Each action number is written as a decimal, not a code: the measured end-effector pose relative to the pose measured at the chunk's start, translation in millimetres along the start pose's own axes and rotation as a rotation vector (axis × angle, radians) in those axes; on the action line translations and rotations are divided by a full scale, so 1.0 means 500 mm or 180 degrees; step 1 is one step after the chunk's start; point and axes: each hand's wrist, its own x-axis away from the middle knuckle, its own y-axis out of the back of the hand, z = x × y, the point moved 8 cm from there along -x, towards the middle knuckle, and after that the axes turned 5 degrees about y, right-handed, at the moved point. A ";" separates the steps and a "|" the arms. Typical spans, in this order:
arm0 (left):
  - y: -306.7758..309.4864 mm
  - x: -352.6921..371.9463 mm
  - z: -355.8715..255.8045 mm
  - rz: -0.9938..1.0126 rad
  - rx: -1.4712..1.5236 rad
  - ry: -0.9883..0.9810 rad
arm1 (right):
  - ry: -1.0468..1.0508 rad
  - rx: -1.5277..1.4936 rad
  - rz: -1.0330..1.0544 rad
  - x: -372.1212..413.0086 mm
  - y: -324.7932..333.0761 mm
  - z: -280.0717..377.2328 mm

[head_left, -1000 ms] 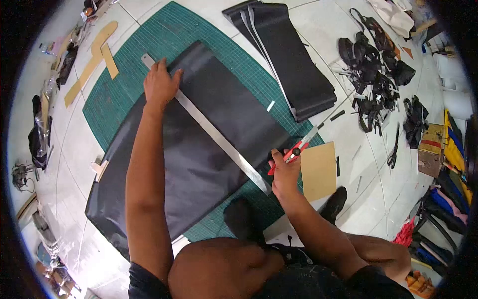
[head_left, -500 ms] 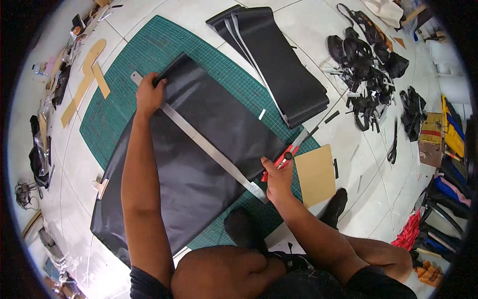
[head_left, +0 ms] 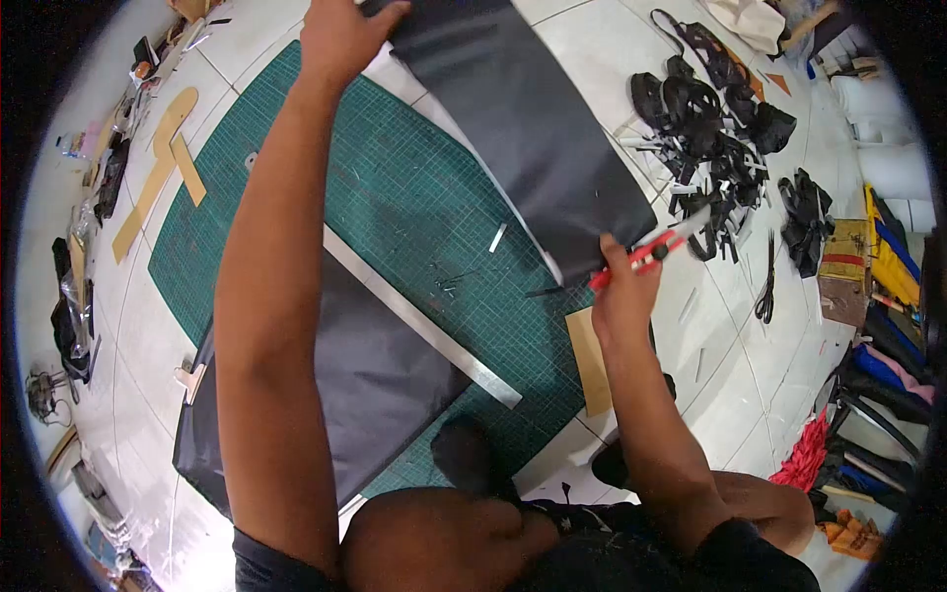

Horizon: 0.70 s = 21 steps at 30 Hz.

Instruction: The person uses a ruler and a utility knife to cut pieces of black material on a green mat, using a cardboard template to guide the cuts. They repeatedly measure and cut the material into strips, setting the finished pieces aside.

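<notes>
My left hand [head_left: 345, 39], near the top edge of the view, grips the far corner of a black sheet piece [head_left: 523, 118]. The piece lies over the stack beyond the cutting mat. My right hand [head_left: 626, 301] is closed around a red box cutter [head_left: 646, 259], its blade pointing away to the right; the hand is at the piece's near corner. A steel ruler [head_left: 424, 331] rests on the green cutting mat [head_left: 414, 207], along the edge of the larger black sheet [head_left: 370, 365]. A clip [head_left: 190, 380] sits on that sheet's left edge. My left forearm hides part of the sheet and ruler.
Black scraps and straps [head_left: 715, 148] are heaped at the upper right, with scissors [head_left: 766, 281] nearby. A tan board [head_left: 589, 365] lies beside the mat. Tan templates [head_left: 163, 158] lie on the left. Small offcuts dot the mat. My foot [head_left: 461, 449] is at its near edge.
The black piece beyond the ruler has gone from the mat to the stack, carried away and rightward by both hands. My left hand has left the ruler, which stays on the mat.
</notes>
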 end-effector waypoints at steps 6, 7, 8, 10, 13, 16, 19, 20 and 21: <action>-0.046 0.147 0.114 -0.0007 -0.0592 0.0214 | 0.0097 0.0412 -0.0238 -0.111 0.002 -0.085; -0.037 0.197 0.155 0.0172 -0.0663 0.0482 | 0.0073 0.0627 -0.0305 -0.114 0.012 -0.094; -0.016 0.247 0.189 0.0215 -0.0859 0.0678 | -0.0089 0.0641 -0.0317 -0.097 0.002 -0.076; 0.031 0.335 0.257 0.0320 -0.1151 0.1089 | 0.0179 0.0748 -0.0271 -0.109 0.018 -0.089; 0.086 0.438 0.306 0.0404 -0.1464 0.1433 | 0.0335 0.0796 -0.0189 -0.108 0.020 -0.080; 0.092 0.497 0.321 0.0604 -0.1793 0.1503 | 0.0255 0.1453 -0.0309 -0.059 0.049 -0.062; 0.078 0.537 0.352 0.0622 -0.1591 0.1555 | 0.0239 0.2596 0.0394 0.057 0.080 -0.104; 0.074 0.543 0.355 0.0570 -0.1616 0.1524 | -0.0007 0.2548 0.0983 0.122 0.062 -0.116; 0.071 0.546 0.359 0.0508 -0.1643 0.1491 | -0.0248 0.2482 0.1574 0.193 0.038 -0.126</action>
